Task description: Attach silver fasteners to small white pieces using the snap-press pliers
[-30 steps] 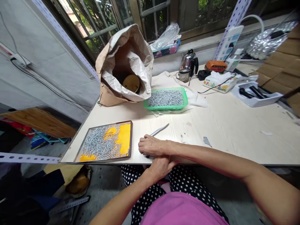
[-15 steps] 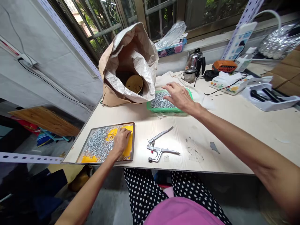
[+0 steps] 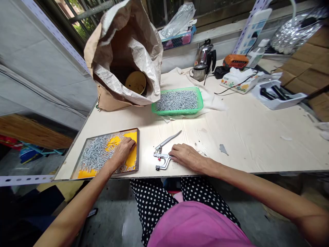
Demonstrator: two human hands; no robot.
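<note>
My left hand point(image 3: 120, 152) lies in a shallow brown-rimmed tray with a yellow floor point(image 3: 132, 158). Its fingers curl down into the heap of small silver metal parts point(image 3: 96, 156), and what they pinch is hidden. My right hand point(image 3: 186, 156) rests on the tabletop point(image 3: 257, 137) near the front edge. Its fingers are closed over the lower handle of the metal hand pliers point(image 3: 161, 156). The upper handle points away toward a green basket point(image 3: 177, 111) heaped with similar silver parts.
An open brown paper sack point(image 3: 123, 51) with a round tin inside stands at the back left. A steel kettle point(image 3: 204, 60), a tissue box point(image 3: 238, 82), a white tray of dark tools point(image 3: 277, 99) and cardboard point(image 3: 308, 58) line the back right.
My right hand came back from the green basket and settled on the pliers' handle. My left hand stayed in the yellow tray. The view has shifted slightly.
</note>
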